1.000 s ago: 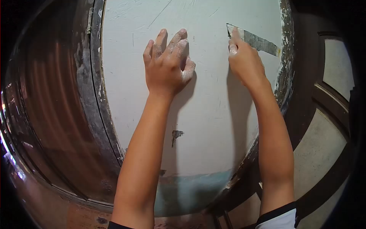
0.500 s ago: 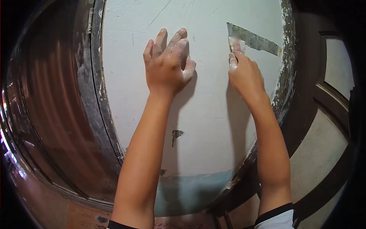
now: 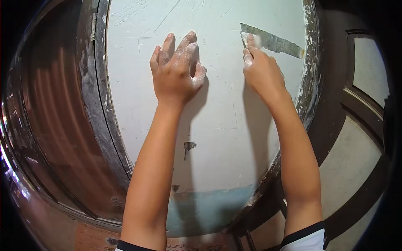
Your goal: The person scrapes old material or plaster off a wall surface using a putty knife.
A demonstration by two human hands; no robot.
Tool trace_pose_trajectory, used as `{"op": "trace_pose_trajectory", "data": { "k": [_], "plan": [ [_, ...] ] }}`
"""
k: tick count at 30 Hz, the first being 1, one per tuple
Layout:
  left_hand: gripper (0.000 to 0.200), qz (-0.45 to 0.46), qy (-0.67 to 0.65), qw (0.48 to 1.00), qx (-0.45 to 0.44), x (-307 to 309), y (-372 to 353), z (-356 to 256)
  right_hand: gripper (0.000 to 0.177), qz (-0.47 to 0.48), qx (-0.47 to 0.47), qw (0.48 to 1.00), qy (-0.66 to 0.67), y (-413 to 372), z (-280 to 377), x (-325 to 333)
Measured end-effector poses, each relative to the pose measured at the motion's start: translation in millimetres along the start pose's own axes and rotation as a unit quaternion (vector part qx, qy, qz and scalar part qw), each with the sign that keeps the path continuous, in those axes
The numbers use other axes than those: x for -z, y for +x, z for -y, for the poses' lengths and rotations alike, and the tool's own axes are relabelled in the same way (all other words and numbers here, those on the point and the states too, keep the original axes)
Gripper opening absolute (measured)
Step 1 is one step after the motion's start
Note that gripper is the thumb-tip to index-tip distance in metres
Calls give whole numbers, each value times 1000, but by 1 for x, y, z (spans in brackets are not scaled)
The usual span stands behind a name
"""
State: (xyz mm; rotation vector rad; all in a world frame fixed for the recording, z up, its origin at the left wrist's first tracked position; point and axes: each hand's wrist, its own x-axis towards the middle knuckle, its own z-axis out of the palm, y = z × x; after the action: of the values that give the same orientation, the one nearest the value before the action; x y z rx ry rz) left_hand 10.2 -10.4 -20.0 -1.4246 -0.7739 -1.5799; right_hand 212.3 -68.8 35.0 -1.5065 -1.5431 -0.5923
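Note:
My left hand point(image 3: 173, 71) lies flat against a white painted wall panel point(image 3: 226, 125), fingers spread and dusted with white powder. My right hand point(image 3: 261, 71) is curled to its right. Its fingertips pinch a small white paint flake point(image 3: 254, 39) at the left end of a bare grey strip point(image 3: 274, 42) where the paint is gone. The strip runs down to the right, towards the panel's chipped edge.
A dark, worn frame point(image 3: 90, 92) borders the panel on the left, with brown wood point(image 3: 46, 117) beyond it. A small chipped patch point(image 3: 189, 145) shows lower down, above a blue-green band point(image 3: 213, 207). A dark framed door with pale panels point(image 3: 356, 159) stands at the right.
My right hand dipped a little below the grey strip, then came back up to its left end. My left hand stayed flat on the wall. The view shifted slightly.

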Motion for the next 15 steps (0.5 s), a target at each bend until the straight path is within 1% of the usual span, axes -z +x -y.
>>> {"op": "trace_pose_trajectory", "data": {
  "k": [1,3,6,9,13,14,15],
  "plan": [
    [43,0,0,1000,0,0,0,1,52,4,-1,1000,-9,7,0,0],
    [43,-3,-1,1000,-2,-1,0,1,51,-7,-11,999,32,10,5,3],
    [44,-3,2,1000,-6,-1,0,2,50,-39,13,999,8,6,2,0],
    [44,0,5,1000,-4,1,1,1,50,-21,-6,1000,15,12,9,3],
    [44,1,-3,1000,-10,2,0,2,50,-33,5,999,33,14,11,3],
    [44,0,4,1000,-6,1,1,1,50,-17,-4,1000,24,12,11,7],
    [44,-4,0,1000,-7,1,1,2,51,-4,10,1000,10,13,5,6]
  ]
}}
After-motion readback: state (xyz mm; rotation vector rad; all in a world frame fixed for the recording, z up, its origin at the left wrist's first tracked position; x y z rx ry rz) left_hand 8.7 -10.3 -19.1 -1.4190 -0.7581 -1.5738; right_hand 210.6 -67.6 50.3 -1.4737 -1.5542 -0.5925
